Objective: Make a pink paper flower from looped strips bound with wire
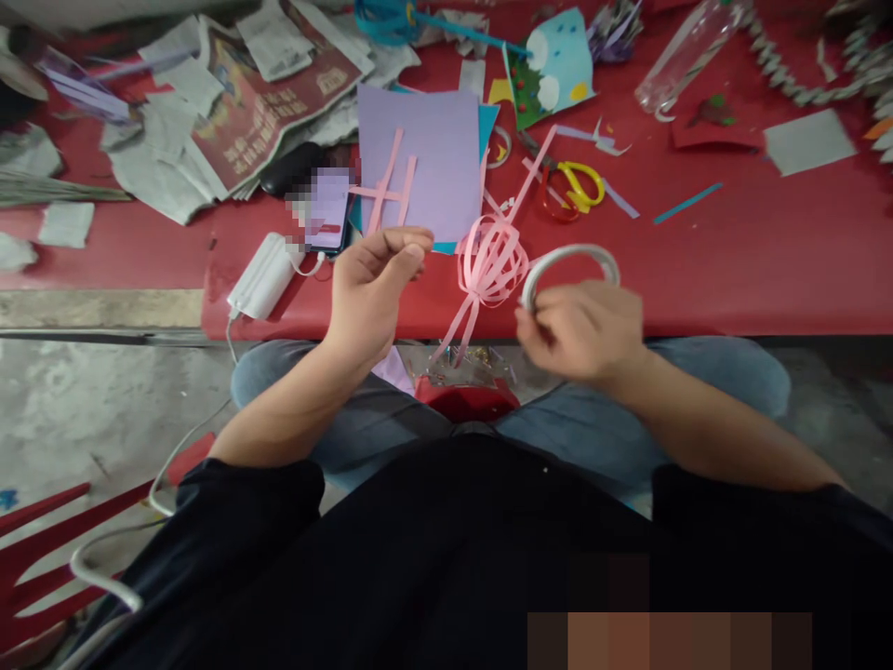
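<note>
In my right hand (582, 326) is a whitish roll of tape (573, 253), its ring standing up above the curled fingers. My left hand (373, 284) is closed in a pinch, thumb against fingertips; whatever is between them is too small to make out. Between the two hands, at the table's front edge, lies a pink paper-strip ball (492, 261) with loose strip ends hanging over the edge. Pink paper strips (391, 186) rest on a purple paper sheet (439, 130) just beyond my left hand. Scissors with yellow and red handles (582, 186) lie beyond my right hand.
On the red table (753, 270) are a phone (329, 209), a white power bank (263, 274) with a cable, crumpled newspapers (272, 102), another tape roll (499, 147), a painted card (551, 70) and a plastic bottle (687, 60). A red container (467, 398) sits between my knees.
</note>
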A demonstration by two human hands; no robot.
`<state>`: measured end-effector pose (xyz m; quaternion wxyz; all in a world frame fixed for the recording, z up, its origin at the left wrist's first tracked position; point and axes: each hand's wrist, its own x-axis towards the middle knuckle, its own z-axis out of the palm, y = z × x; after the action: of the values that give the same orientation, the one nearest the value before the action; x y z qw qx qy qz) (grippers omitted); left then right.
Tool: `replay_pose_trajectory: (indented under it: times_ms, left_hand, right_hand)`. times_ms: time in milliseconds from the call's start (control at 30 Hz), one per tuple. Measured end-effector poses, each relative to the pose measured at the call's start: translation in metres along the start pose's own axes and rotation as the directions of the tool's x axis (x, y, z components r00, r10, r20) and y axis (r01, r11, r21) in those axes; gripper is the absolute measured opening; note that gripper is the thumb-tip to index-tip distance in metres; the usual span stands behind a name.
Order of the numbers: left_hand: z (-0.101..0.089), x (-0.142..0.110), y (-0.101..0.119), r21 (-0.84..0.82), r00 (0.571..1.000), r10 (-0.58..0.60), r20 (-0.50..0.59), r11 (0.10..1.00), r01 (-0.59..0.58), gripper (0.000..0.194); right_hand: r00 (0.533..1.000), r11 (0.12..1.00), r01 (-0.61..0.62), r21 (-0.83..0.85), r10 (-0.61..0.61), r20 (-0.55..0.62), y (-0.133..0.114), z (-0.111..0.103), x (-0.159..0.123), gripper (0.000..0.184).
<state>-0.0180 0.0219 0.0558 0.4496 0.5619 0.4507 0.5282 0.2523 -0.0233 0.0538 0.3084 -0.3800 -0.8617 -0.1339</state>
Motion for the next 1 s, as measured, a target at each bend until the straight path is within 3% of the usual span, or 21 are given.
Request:
replay_pose_trajectory:
  times_ms: [33,100,267,333,400,467,533,600,633,700,767,867,933,1000]
  left_hand:
    - [-0.001,0.002,-0.004,-0.031,0.999,-0.038,0.033,0.999,0.039,0.016]
    - [-0.001,0.002,-0.008,-0.059,0.989,-0.099,0.113,0.993,0.106,0.023]
    - [0.002,-0.007,-0.009,-0.115,0.966,-0.134,0.221,0.98,0.162,0.019]
    - [0.002,-0.009,-0.008,-0.118,0.956,-0.129,0.264,0.979,0.165,0.02]
    - [0.003,-0.011,-0.007,-0.105,0.942,-0.125,0.313,0.981,0.165,0.026]
    - [0.007,-0.016,-0.008,-0.1,0.922,-0.126,0.366,0.98,0.174,0.034]
    - [0.012,-0.023,-0.009,-0.104,0.898,-0.127,0.422,0.977,0.187,0.042]
    - [0.018,-0.031,-0.011,-0.117,0.871,-0.118,0.476,0.974,0.196,0.049]
    - [0.021,-0.035,-0.012,-0.124,0.858,-0.106,0.503,0.973,0.193,0.053]
    - [0.025,-0.043,-0.013,-0.119,0.832,-0.073,0.549,0.979,0.164,0.061]
    - [0.028,-0.048,-0.013,-0.082,0.812,-0.031,0.583,0.992,0.096,0.069]
    - [0.029,-0.052,-0.014,-0.025,0.8,0.028,0.599,1.0,-0.017,0.08]
    - [0.029,-0.052,-0.016,-0.017,0.795,0.045,0.605,0.999,-0.044,0.087]
    - [0.029,-0.052,-0.018,-0.011,0.783,0.044,0.621,0.999,-0.047,0.092]
  right_hand:
    - [0.984,0.989,-0.137,-0.05,0.142,0.108,0.012,0.001,0.002,0.026]
    - [0.89,0.94,-0.309,-0.148,0.34,0.303,0.04,0.007,0.004,0.023]
    - [0.639,0.876,-0.321,-0.359,0.48,0.601,0.104,0.033,-0.014,0.021]
    - [0.586,0.88,-0.29,-0.377,0.475,0.656,0.112,0.038,-0.02,0.018]
    - [0.62,0.893,-0.302,-0.333,0.45,0.643,0.104,0.035,-0.019,0.016]
    - [0.73,0.898,-0.388,-0.208,0.437,0.525,0.081,0.025,-0.009,0.016]
    - [0.843,0.891,-0.454,0.001,0.43,0.323,0.051,0.012,0.003,0.013]
    - [0.947,0.929,-0.322,0.184,0.314,0.068,0.02,0.001,0.011,0.007]
    - [0.971,0.946,-0.224,0.234,0.239,-0.034,0.006,-0.004,0.012,0.011]
    - [0.975,0.958,-0.129,0.256,0.17,-0.145,-0.012,-0.009,0.008,0.024]
    - [0.976,0.951,-0.195,0.239,0.213,-0.051,-0.021,-0.01,0.002,0.031]
    - [0.933,0.915,-0.351,0.199,0.323,0.16,-0.022,-0.008,-0.006,0.039]
    - [0.924,0.912,-0.368,0.183,0.337,0.178,-0.02,-0.006,-0.008,0.038]
    - [0.946,0.93,-0.318,0.182,0.301,0.118,-0.018,-0.002,-0.008,0.033]
